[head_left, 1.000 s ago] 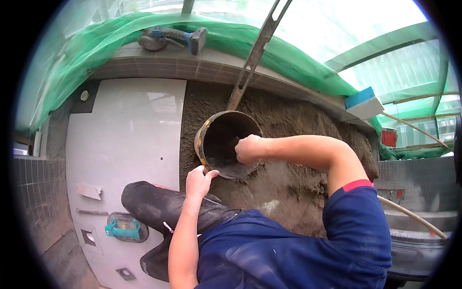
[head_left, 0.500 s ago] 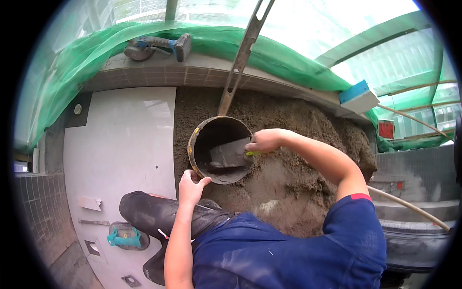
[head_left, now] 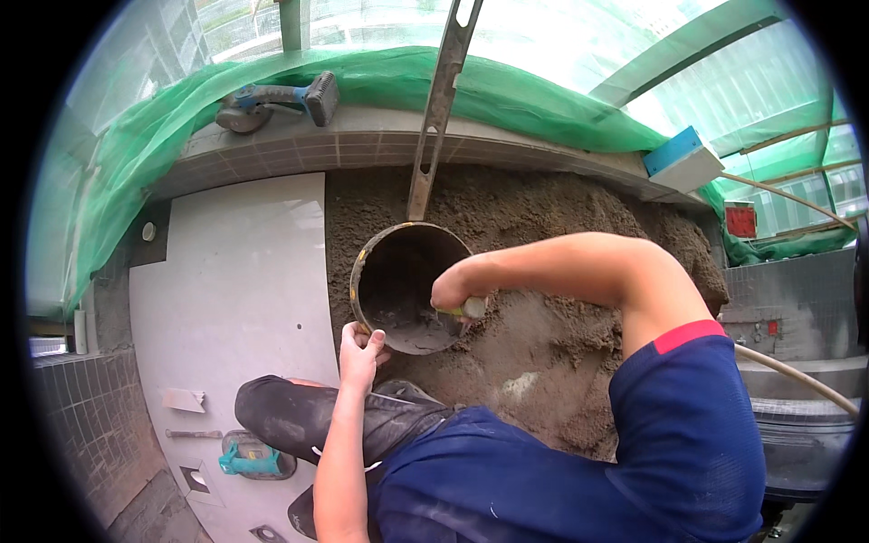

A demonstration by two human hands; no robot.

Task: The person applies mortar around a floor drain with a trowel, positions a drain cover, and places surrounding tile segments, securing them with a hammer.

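A round dark bucket (head_left: 357, 285) stands on the grey mortar bed, with wet grey mix low inside it. My left hand (head_left: 360, 356) is closed on the bucket's near-left rim, thumb over the edge. At the right side of the opening, my right hand (head_left: 460, 286) grips a trowel (head_left: 474, 308) by its yellow-green handle. The trowel's blade is mostly hidden below that hand, in the bucket. Just left of the bucket lies a large pale tile (head_left: 235, 271).
Behind the bucket rises a long slotted metal bar (head_left: 431, 145). A blue-bodied cordless power tool (head_left: 272, 101) and a blue-and-white box (head_left: 683, 163) sit on the back ledge. A teal-handled tool (head_left: 256, 457) rests on the tile by my knee. Rough mortar (head_left: 579, 217) spreads to the right.
My right hand has moved left and down over the bucket's opening, its wrist now turned. The trowel blade, plainly seen before, is mostly out of sight. My left hand stays at the rim.
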